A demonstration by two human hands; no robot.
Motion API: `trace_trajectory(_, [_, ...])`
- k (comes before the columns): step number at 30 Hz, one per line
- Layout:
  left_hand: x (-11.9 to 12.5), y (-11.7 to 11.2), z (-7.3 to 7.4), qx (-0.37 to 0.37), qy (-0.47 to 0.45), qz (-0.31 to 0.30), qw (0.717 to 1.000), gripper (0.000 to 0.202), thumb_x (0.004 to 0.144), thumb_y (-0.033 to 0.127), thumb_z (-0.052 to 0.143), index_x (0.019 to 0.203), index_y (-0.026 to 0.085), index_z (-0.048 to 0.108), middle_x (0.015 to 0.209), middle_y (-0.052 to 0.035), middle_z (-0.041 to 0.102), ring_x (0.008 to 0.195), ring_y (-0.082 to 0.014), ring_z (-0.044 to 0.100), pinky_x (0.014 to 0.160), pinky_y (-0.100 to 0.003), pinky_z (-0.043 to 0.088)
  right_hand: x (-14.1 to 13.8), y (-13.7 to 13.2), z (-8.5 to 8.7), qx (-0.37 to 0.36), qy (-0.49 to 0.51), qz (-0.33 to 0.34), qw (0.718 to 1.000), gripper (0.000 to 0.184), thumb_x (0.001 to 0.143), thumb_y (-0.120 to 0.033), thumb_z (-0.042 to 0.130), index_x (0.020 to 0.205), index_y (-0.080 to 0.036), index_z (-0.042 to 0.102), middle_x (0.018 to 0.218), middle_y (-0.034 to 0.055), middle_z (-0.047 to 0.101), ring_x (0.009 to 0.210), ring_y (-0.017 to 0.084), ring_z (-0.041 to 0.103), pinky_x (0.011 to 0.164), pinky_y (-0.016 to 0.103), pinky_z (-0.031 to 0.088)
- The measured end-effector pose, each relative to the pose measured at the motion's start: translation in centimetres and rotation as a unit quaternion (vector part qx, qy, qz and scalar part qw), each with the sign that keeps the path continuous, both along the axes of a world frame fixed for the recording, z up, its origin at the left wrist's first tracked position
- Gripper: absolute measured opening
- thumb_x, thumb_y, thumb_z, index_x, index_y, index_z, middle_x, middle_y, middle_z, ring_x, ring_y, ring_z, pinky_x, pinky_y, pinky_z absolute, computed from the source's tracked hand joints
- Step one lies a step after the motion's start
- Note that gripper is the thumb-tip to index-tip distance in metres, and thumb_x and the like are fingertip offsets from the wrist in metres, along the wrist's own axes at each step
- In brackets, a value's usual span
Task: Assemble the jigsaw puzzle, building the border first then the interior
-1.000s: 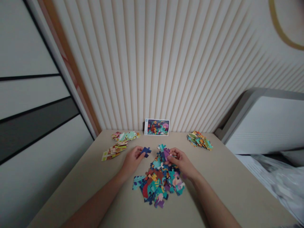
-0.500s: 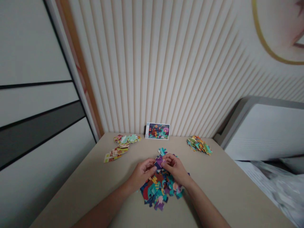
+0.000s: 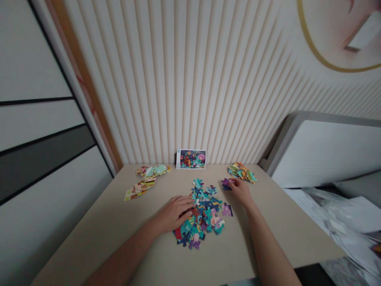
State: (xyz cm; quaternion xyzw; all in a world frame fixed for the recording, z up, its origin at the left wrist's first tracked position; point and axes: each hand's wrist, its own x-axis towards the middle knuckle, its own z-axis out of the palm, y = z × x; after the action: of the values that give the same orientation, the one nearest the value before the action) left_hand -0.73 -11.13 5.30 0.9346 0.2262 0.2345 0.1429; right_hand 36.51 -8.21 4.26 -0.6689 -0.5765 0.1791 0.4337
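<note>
A heap of jigsaw pieces (image 3: 207, 204), mostly teal, blue and red, lies in the middle of the table (image 3: 143, 242). My left hand (image 3: 172, 214) rests at the heap's left edge, fingers stretched out over some pieces; whatever is under them is hidden. To the right and farther back, my right hand (image 3: 241, 192) pinches a dark purple jigsaw piece (image 3: 225, 185) low over the tabletop; whether it touches the table I cannot tell. A lighter purple piece (image 3: 226, 210) lies at the heap's right side.
Against the ribbed wall (image 3: 166, 79) leans a picture card (image 3: 191, 159) with a colourful scene. Other piles of pieces lie at back left (image 3: 153, 171), nearer left (image 3: 139, 188) and back right (image 3: 242, 172). Plastic wrapping (image 3: 330, 212) lies beyond the table's right edge.
Both hands were together over the heap with a purple piece between them. My right hand has carried a purple piece right and away, while my left has dropped onto the heap's left edge. The view shifted.
</note>
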Motion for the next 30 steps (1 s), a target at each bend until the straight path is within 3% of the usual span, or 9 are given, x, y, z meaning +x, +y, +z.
trace_trajectory(6, [-0.1,0.2,-0.5,0.017,-0.006,0.026,0.999,0.029,0.101,0.032,0.051,0.122,0.027,0.069,0.123,-0.0078,0.07,0.12,-0.0235,0.061,0.103,-0.042,0.047,-1.2,-0.2,0.1,-0.017,-0.05,0.019,0.998,0.031,0.087,-0.036,0.059,0.104,-0.015,0.073,0.088,0.0084,0.076,0.078,0.02,0.068,0.075,0.031,0.05])
trace_trajectory(13, [-0.9,0.9,-0.9,0.014,0.013,0.098,0.995,0.025,0.103,0.033,0.046,0.1,0.022,0.069,0.101,-0.0067,0.068,0.098,-0.0214,0.062,0.09,-0.036,0.045,-1.7,-0.5,0.1,-0.071,-0.154,-0.018,0.985,0.024,0.085,-0.025,0.059,0.101,-0.016,0.075,0.091,0.0098,0.076,0.082,0.022,0.068,0.075,0.03,0.048])
trace_trajectory(17, [-1.7,1.9,-1.8,0.006,0.014,0.149,0.989,0.022,0.098,0.033,0.054,0.112,0.023,0.068,0.108,-0.0076,0.066,0.105,-0.0237,0.06,0.091,-0.036,0.044,-2.3,-0.3,-0.3,-0.031,-0.226,-0.003,0.974,0.041,0.086,-0.027,0.063,0.124,-0.014,0.07,0.117,0.0155,0.072,0.108,0.027,0.065,0.095,0.035,0.047])
trace_trajectory(23, [-2.0,2.1,-2.2,0.005,0.024,0.193,0.981,0.038,0.093,0.046,0.063,0.124,0.025,0.066,0.117,-0.009,0.064,0.111,-0.0277,0.057,0.096,-0.04,0.041,-3.9,-0.2,-0.9,-0.045,-0.261,0.141,0.954,0.054,0.087,-0.056,0.067,0.128,-0.021,0.071,0.138,0.0153,0.061,0.128,0.031,0.055,0.11,0.043,0.038])
trace_trajectory(30, [-1.6,2.2,-2.5,-0.041,-0.02,0.189,0.981,0.042,0.087,0.045,0.072,0.123,0.025,0.063,0.119,-0.0076,0.067,0.113,-0.0276,0.059,0.096,-0.039,0.042,-4.4,-0.1,-1.0,-0.048,-0.206,0.165,0.963,0.038,0.084,-0.045,0.072,0.117,-0.026,0.075,0.137,0.0117,0.061,0.13,0.03,0.054,0.111,0.044,0.037])
